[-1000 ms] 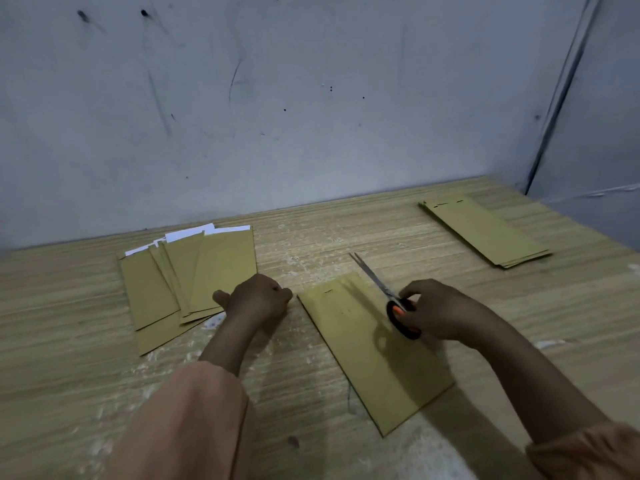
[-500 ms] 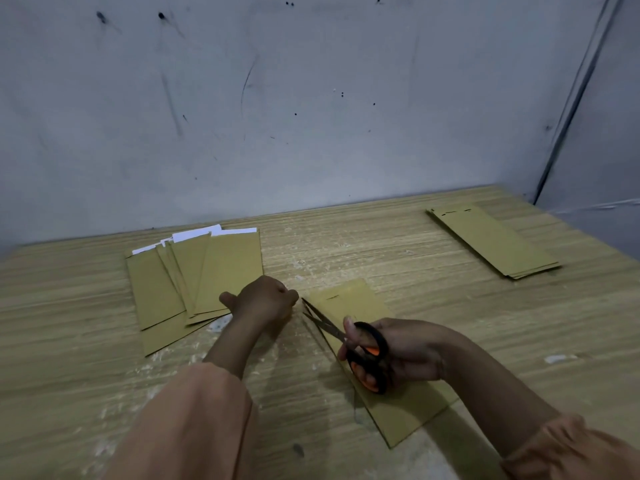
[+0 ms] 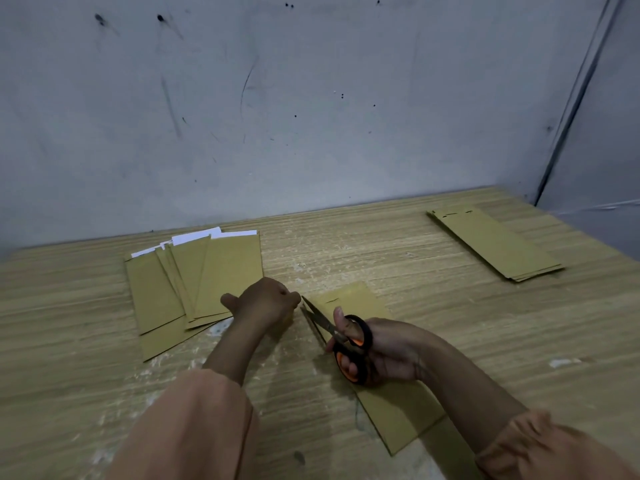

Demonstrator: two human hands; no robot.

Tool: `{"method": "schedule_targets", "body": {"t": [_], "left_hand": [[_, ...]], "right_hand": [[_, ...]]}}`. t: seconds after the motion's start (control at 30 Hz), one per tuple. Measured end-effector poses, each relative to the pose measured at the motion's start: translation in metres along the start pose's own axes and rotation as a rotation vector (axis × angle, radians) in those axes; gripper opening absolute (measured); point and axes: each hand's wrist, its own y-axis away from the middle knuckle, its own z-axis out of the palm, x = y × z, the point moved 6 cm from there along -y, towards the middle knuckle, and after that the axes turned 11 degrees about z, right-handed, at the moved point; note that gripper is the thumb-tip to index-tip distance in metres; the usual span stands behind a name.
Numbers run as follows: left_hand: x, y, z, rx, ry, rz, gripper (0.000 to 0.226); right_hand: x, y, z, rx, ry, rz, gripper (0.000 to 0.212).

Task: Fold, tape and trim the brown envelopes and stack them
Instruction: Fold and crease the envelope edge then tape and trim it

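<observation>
One brown envelope (image 3: 398,407) lies diagonally on the wooden table (image 3: 485,341) in front of me. My right hand (image 3: 391,351) grips black and orange scissors (image 3: 341,336) through the handle loops, with the parted blades pointing up-left along the envelope's left edge. My left hand (image 3: 265,301) is curled in a fist just left of the envelope's top corner, next to the blade tips; whether it pinches anything is hidden.
Several fanned brown envelopes with white strips at their top (image 3: 194,282) lie at the left. A neat stack of brown envelopes (image 3: 495,244) sits at the back right. A grey wall stands right behind the table.
My right hand carried the scissors from the envelope's middle to its left edge, and the blades have parted. My left hand stayed in place.
</observation>
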Motion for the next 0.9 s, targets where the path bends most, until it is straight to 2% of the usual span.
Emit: {"method": "schedule_targets", "body": {"t": [0.37, 0.9], "left_hand": [[-0.0034, 0.0, -0.0004, 0.01, -0.006, -0.008, 0.027], [-0.0077, -0.0002, 0.0016, 0.003, -0.01, -0.023, 0.025]], "right_hand": [[0.0049, -0.0078, -0.0028, -0.01, -0.043, -0.016, 0.064], [0.0056, -0.0089, -0.0028, 0.067, 0.0, -0.06, 0.056]]}}
